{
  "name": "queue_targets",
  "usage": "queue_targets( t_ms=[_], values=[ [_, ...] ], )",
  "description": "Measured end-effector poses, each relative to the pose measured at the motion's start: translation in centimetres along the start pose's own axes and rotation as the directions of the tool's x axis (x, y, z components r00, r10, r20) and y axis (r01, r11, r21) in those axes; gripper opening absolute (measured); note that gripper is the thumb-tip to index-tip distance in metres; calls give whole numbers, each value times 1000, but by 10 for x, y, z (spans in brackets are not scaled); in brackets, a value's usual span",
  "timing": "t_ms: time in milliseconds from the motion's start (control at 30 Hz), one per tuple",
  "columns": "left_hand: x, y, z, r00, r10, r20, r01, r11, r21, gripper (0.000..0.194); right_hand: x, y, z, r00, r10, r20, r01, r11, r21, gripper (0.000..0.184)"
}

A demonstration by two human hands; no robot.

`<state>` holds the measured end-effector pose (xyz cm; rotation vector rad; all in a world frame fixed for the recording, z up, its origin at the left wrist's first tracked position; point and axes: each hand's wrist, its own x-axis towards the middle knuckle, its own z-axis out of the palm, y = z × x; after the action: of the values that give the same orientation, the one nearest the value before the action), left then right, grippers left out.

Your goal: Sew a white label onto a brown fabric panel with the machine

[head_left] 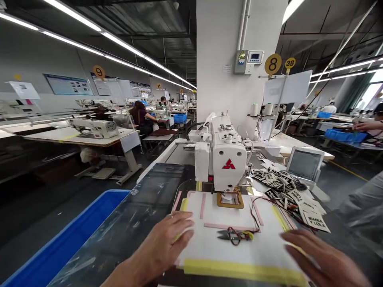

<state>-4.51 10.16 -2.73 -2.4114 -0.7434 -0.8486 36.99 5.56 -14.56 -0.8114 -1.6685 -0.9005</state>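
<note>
Left hand (161, 243) and right hand (323, 255) open, palms down at side edges of white sewing template (269, 255), no grip. Template under sewing machine (227, 159); likely light, stiff, thin, best held by edges. Snips (230, 235) on top.

Here we had both hands open, palms down! The left hand (163, 241) lay flat, fingers loosely together, its bare forearm (125, 275) angling in from the lower edge, and well across, the right hand (323, 259) spread out, slightly blurred, fingers reaching forward!
</note>
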Motion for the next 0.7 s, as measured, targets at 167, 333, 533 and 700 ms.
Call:
queue_targets(
  t_ms=[167,333,533,700],
  values=[
    [39,10,16,962,142,235,-161,985,65,40,56,-33,66,940,97,328,-139,985,107,21],
    [76,-14,20,929,88,359,-136,984,111,49,47,-31,92,938,58,341,-112,984,141,25],
    [112,-37,44,945,21,327,-64,991,119,51,12,-10,67,974,2,228,9,999,-48,1],
    [121,-38,50,934,117,339,-150,986,73,44,-3,-3,56,991,-102,83,111,988,-111,16]
  ],
)
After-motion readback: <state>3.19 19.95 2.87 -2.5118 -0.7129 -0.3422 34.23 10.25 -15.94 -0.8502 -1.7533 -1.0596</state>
